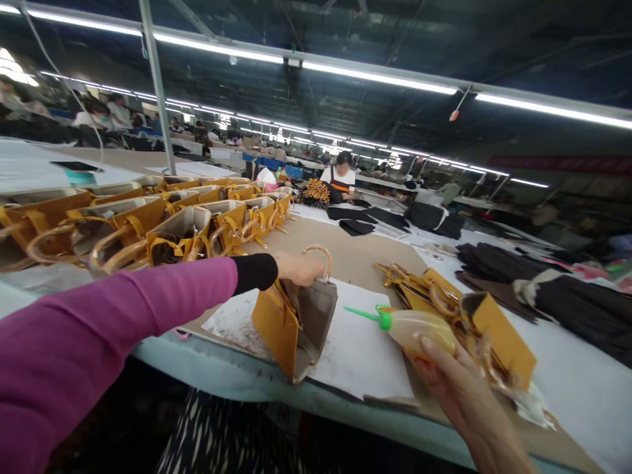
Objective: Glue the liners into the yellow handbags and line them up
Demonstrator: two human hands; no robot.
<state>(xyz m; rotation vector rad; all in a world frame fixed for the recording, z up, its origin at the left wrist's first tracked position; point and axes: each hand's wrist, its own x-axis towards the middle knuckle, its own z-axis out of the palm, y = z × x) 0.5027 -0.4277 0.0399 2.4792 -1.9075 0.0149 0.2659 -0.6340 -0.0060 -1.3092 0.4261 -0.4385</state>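
A mustard-yellow handbag (276, 329) with a grey-beige lining stands tilted at the table's front edge, its mouth facing right. My left hand (300, 268), at the end of a purple sleeve with a black cuff, is closed at the bag's upper edge beside its curved, plastic-wrapped handle; the fingertips are partly hidden. In my right hand (449, 368) is a translucent squeeze bottle (419, 329) with yellowish contents. Its long green nozzle points left toward the handbag, apart from it. Under the bag lies white paper (365, 355), smudged on its left part.
Rows of similar yellow handbags (123, 224) fill the table's left side. More yellow bags and handles (498, 336) lie right of the bottle. Dark fabric bundles (567, 303) lie farther right. Across the table is a person (340, 179). A metal post (158, 85) rises at left.
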